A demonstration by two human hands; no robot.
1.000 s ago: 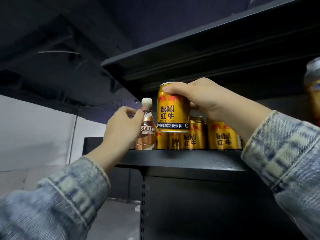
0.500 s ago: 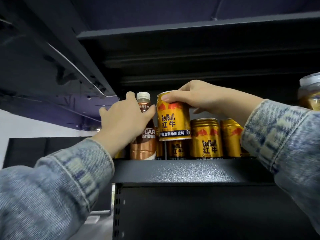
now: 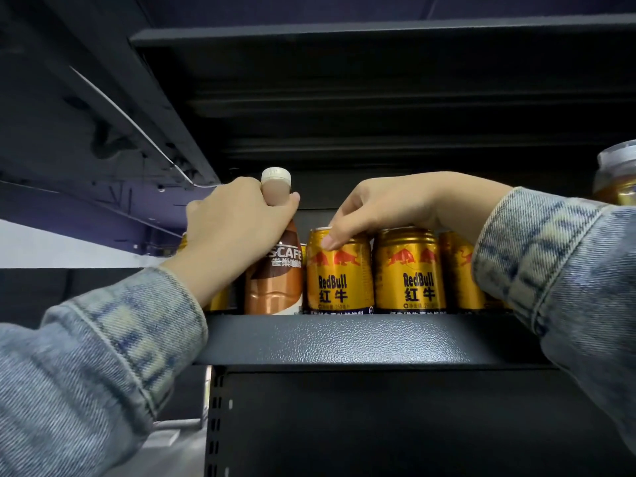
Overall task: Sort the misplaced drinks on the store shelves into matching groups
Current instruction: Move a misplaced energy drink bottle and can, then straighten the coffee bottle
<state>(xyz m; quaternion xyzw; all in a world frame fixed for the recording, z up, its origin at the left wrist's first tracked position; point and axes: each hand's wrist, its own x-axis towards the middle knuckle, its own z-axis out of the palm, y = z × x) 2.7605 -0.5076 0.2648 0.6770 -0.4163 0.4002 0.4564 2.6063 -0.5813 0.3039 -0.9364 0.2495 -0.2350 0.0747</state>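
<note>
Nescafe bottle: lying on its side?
No, the Nescafe bottle stands upright on the shelf, left hand wrapped around its neck.

The left hand (image 3: 234,225) hides a gold can (image 3: 217,297) (label unreadable) behind it.

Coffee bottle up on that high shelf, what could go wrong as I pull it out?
1. The coffee bottle touches the Red Bull can; dragging it sideways may tip that can.
2. Left hand grips only its neck, overhead; it could slip.
3. Right hand rests fingertips on the can's rim, a weak brace.
</note>
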